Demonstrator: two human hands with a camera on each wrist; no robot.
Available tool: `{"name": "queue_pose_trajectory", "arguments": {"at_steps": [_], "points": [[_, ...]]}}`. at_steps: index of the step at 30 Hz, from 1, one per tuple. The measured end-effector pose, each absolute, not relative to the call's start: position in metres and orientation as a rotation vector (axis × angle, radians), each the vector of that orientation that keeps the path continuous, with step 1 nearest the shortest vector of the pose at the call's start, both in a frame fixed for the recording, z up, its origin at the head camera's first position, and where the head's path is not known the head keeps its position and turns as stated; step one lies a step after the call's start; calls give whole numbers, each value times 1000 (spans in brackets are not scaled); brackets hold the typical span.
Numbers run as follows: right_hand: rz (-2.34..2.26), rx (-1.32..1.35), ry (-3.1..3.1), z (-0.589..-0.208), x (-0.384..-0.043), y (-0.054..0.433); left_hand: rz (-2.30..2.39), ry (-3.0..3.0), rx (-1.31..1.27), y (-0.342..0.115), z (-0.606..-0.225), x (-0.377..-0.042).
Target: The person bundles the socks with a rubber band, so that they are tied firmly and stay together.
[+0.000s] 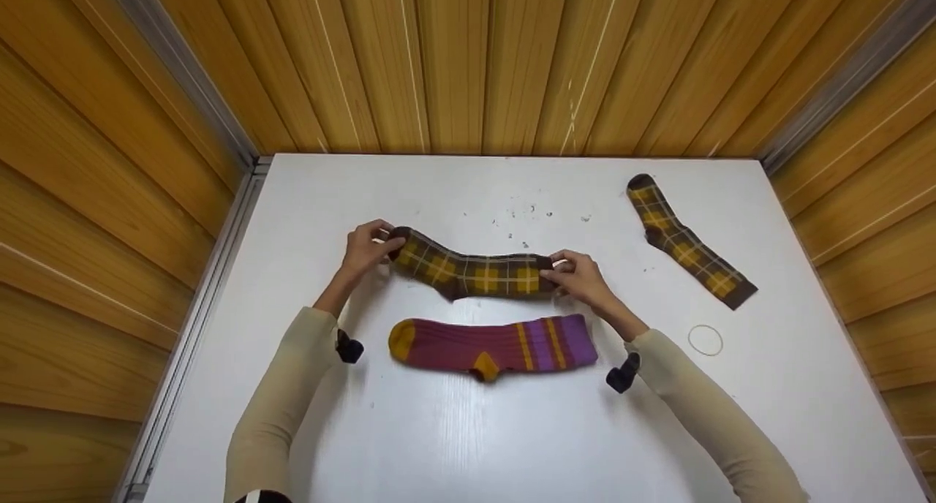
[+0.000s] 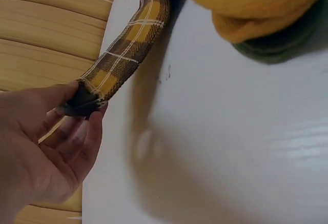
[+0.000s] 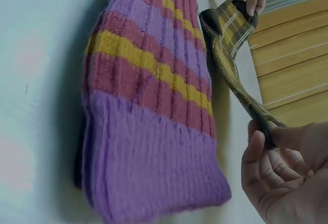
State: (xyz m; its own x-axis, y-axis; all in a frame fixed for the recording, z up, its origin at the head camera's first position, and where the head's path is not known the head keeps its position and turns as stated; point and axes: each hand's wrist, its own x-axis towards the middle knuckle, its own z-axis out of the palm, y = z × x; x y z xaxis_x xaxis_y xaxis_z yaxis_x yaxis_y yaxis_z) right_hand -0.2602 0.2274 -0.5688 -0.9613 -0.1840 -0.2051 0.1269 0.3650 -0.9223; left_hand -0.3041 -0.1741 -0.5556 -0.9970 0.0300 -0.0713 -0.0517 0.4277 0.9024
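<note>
A brown and yellow plaid sock (image 1: 486, 275) is stretched sideways between both hands, close over the table. My left hand (image 1: 365, 246) pinches its dark toe (image 2: 84, 100) between thumb and fingers. At the other end, my right hand (image 1: 580, 275) pinches the dark cuff; the right wrist view shows the thumb and fingertips (image 3: 254, 144) on it. Nearer the body lies a maroon and purple striped sock (image 1: 461, 346) with a mustard toe and heel, its ribbed purple cuff (image 3: 154, 157) large in the right wrist view. Neither hand touches it.
A second plaid sock (image 1: 687, 243) lies slanted at the back right of the white table (image 1: 468, 437). Below it is a thin pale ring-shaped band (image 1: 705, 340). Small dark marks dot the tabletop behind the held sock. Wood-plank walls (image 1: 453, 64) border the back and sides.
</note>
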Motion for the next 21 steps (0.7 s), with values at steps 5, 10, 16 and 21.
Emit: {"name": "queue_pose_trajectory", "arguments": {"at_steps": [5,10,16,21], "points": [[-1722,-20,2295,-560,-255,247,1783,2528,-81,-166,-542,-295],[-1761,-31,2230,-553,-244,266,1798,2509,-105,-157,-527,-281],[-1730,-17,2175,-543,-227,284,1779,2426,-99,-152,-517,-257],[-1644,2,2132,-537,-214,291,1762,2326,-136,-155,-519,-234]]}}
